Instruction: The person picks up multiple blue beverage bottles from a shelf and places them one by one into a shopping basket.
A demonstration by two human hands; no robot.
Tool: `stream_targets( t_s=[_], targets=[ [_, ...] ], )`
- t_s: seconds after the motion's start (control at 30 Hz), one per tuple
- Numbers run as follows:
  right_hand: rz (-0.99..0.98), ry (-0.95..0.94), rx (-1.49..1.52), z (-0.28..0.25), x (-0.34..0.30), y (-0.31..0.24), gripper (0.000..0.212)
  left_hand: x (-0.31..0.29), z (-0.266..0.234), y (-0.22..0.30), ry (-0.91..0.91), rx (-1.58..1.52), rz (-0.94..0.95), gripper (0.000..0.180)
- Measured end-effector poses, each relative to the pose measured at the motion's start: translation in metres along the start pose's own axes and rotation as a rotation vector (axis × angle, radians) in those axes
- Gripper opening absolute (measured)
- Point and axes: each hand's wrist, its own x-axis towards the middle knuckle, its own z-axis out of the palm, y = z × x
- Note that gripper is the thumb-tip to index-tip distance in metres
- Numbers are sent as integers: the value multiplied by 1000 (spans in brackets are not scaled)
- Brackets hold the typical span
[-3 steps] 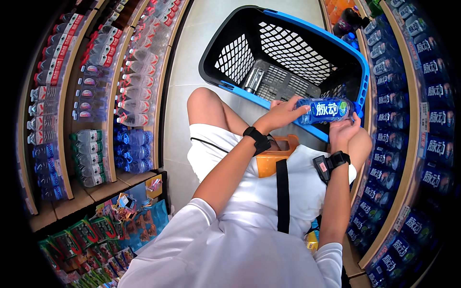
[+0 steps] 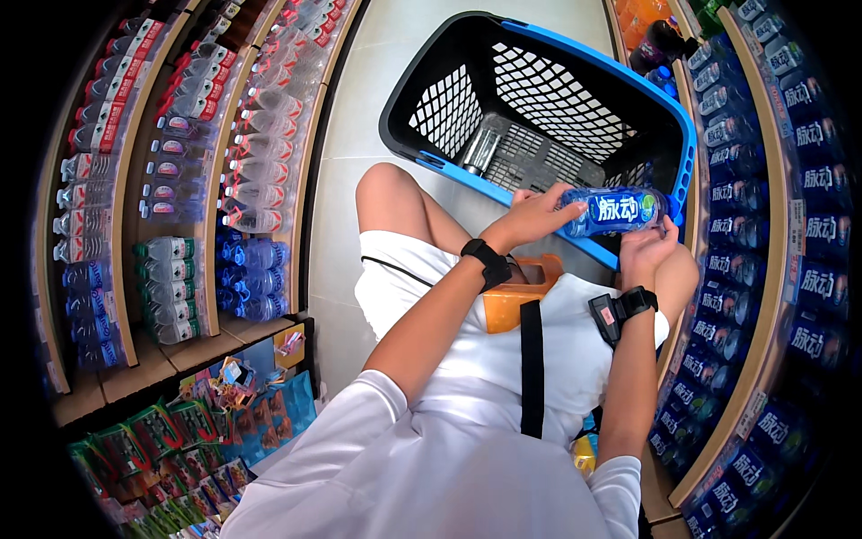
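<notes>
A blue drink bottle (image 2: 620,209) lies sideways across the near rim of a black shopping basket (image 2: 449,171) with a blue edge. My left hand (image 2: 537,216) is closed around the bottle's left end, thumb on top. At the cap end, my right hand (image 2: 648,251) holds the bottle from below, its fingers curled up beside the blue cap. Inside the basket, a clear and silvery cylindrical container (image 2: 483,150) rests on the grid floor.
Shelves of bottled drinks (image 2: 260,171) rise on the left, with more blue bottles (image 2: 732,229) close on my right. Packaged snacks (image 2: 171,440) hang at the lower left. An orange stool-like object (image 2: 505,312) is between my legs, over the tiled floor (image 2: 350,108).
The view has shifted slightly, so the basket and hands appear a little farther right. Both hands keep the same hold on the bottle.
</notes>
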Motion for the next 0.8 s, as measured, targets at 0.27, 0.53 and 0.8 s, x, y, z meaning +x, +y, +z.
stream_targets(
  t_s=[0.27, 0.53, 0.8],
  targets=[
    [-26, 11, 60, 4, -7, 0, 45, -1, -1, -4, -25, -7, 66, 64],
    [-21, 3, 132, 1, -3, 2, 39, 0, -5, 4, -72, -65, 9, 52],
    [98, -60, 160, 2, -4, 1, 35, 1, -3, 1, -32, -4, 16, 54]
  ],
)
